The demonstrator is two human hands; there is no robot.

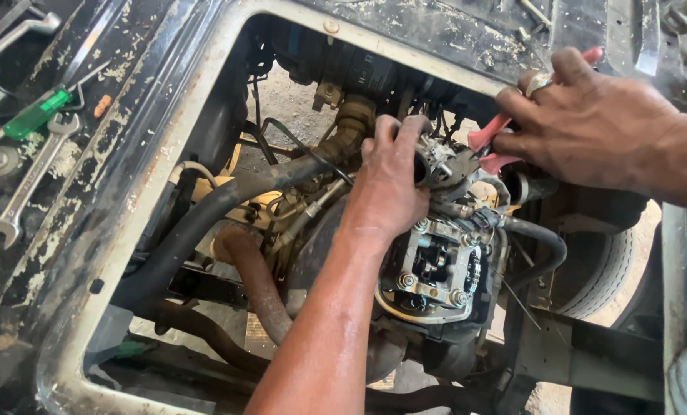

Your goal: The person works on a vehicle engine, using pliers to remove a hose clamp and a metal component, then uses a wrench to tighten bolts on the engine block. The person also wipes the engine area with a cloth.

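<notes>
reaching up from the bottom edge, the left hand [389,180] wraps its fingers around a small metal carburettor-like part [438,157] above the open engine head [435,269]. just right of it, the right hand [589,127] clenches red-handled pliers [491,138], jaws hidden behind the part. a green-handled screwdriver [36,115] and spanner [24,192] lie on the flaking black surface [120,138] at left.

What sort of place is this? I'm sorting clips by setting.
Probably a vehicle repair spot: an exposed engine under an opened panel, wrenches on the worn deck, and a tyre over bare ground.
</notes>
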